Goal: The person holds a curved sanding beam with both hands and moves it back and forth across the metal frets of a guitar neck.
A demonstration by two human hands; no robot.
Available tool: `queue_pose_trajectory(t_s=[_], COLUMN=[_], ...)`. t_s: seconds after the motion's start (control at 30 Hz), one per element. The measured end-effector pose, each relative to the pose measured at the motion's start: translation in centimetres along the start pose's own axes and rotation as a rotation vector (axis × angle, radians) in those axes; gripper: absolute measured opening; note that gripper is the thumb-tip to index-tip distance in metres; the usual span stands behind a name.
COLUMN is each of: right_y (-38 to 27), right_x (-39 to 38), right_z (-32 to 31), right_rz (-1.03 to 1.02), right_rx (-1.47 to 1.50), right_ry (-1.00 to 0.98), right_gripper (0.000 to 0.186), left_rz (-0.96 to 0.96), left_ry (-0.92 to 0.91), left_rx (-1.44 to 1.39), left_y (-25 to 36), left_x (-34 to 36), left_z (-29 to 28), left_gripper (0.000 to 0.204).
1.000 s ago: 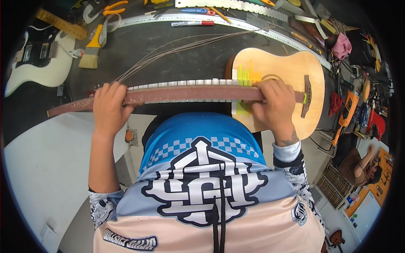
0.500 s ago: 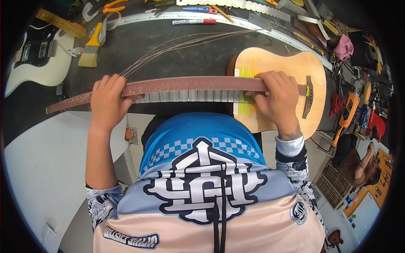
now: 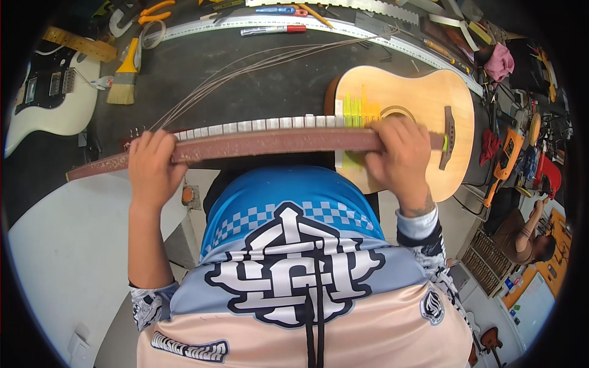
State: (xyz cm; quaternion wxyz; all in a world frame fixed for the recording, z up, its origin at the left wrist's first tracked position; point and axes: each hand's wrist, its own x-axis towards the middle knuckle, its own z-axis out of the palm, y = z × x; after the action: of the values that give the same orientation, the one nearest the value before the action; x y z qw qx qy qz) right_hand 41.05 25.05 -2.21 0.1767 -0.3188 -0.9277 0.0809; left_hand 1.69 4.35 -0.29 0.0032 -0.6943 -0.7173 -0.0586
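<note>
A long reddish-brown sanding bar (image 3: 276,144) lies lengthwise over the neck of an acoustic guitar. My left hand (image 3: 153,162) is wrapped round it toward its left end, near the headstock. Round its right part, over the guitar's body (image 3: 429,98), my right hand (image 3: 402,153) is closed. Beyond the bar shows a strip of the fretboard (image 3: 264,125), covered in pale tape between the frets. Yellow-green tape (image 3: 353,110) marks the top where the neck meets the body. The rest of the fretboard is hidden under the bar.
Loose strings (image 3: 230,73) lie on the dark bench beyond the neck. A brush (image 3: 124,80) and a white electric guitar (image 3: 46,107) are at the left. A long ruler (image 3: 227,23) and a marker (image 3: 270,30) lie behind. A person (image 3: 521,236) sits at the far right.
Both hands have drawn the sanding bar toward me across the neck, so the fretboard's far side now shows instead of its near side. My grip on it stays.
</note>
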Motion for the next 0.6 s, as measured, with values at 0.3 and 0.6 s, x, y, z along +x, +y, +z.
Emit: queue_pose_trajectory(t_s=[0.3, 0.6], right_y=[0.2, -0.1], right_x=[1.6, 0.7], right_z=[0.2, -0.1], right_rz=[0.009, 0.005], right_rx=[0.010, 0.039], right_ry=[-0.040, 0.007], right_gripper=[0.034, 0.036], left_rz=[-0.027, 0.012], left_ry=[-0.013, 0.021], left_rx=[0.001, -0.005], left_y=[-0.7, -0.2], left_x=[0.9, 0.4], left_z=[0.4, 0.0], left_gripper=[0.043, 0.039])
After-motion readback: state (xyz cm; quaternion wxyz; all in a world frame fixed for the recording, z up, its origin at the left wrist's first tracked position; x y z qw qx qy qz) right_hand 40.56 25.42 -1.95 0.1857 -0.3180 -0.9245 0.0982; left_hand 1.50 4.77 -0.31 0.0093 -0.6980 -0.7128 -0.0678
